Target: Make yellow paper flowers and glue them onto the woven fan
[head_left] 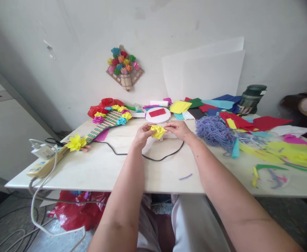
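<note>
Both my hands meet over the middle of the white table (95, 171) around a crumpled yellow paper flower (158, 132). My left hand (142, 134) pinches its left side, and a thin stick runs across its top. My right hand (179, 129) grips the flower's right side with its fingers closed. A small white object sits just below the flower on the table, partly hidden.
A black cable (153, 157) loops under my wrists. A power strip (47, 162) with plugs lies at the left edge beside a loose yellow flower (76, 142). A striped board with paper flowers (108, 119), purple yarn (215, 131), coloured paper sheets (237, 120) and a dark jar (251, 98) crowd the back and right.
</note>
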The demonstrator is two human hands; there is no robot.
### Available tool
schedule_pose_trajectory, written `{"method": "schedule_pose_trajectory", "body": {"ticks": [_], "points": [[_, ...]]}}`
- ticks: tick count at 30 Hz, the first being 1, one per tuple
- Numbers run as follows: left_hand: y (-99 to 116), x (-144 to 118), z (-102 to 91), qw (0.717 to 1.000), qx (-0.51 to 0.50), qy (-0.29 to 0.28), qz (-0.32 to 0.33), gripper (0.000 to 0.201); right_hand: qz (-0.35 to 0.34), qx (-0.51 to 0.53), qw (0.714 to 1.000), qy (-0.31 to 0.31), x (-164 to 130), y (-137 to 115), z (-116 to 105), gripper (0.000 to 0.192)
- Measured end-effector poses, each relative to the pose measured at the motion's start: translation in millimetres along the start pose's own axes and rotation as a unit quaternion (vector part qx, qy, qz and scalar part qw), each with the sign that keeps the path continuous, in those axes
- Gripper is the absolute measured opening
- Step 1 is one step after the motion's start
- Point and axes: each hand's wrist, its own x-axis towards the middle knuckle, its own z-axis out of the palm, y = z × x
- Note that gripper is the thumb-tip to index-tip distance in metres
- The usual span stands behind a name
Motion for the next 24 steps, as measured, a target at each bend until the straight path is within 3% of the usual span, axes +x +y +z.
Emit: {"method": "schedule_pose_trajectory", "body": {"ticks": [16,24], "points": [[-2.5,2.7,-6.9,0.999,0.012,0.008,0.028,0.039,0.045,-0.054,0.997,0.03,-1.1,6.2,-9.8,0.014],[-3.2,3.7,-9.3,0.999,-0.004,0.026,0.043,0.038,0.047,-0.044,0.998,0.016,-2.8,5.8,-15.8,0.023]]}}
